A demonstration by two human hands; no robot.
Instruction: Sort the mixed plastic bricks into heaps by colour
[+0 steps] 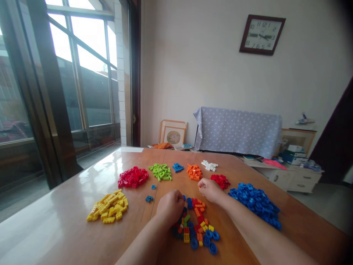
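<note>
My right hand [211,190] is closed in a pinch, with a small orange toy brick [199,187] at its fingertips. It hovers between the orange brick pile [194,172] and the mixed pile. My left hand [171,207] is curled closed at the upper left edge of the mixed pile; its fingertips are turned away, so what they hold is hidden. A round blue piece [184,198] shows right beside its knuckles. Below and between my hands lies the mixed pile, with red and yellow bricks [186,235], orange bricks [199,210] and blue wheel-like pieces [212,248].
Sorted piles ring the table [68,221]: yellow [109,207], red [133,177], lime green [160,172], blue [178,167], white [209,165], darker red [220,181] and a large blue heap [255,204] by my right forearm. Loose blue bricks [149,198] lie left of my left hand.
</note>
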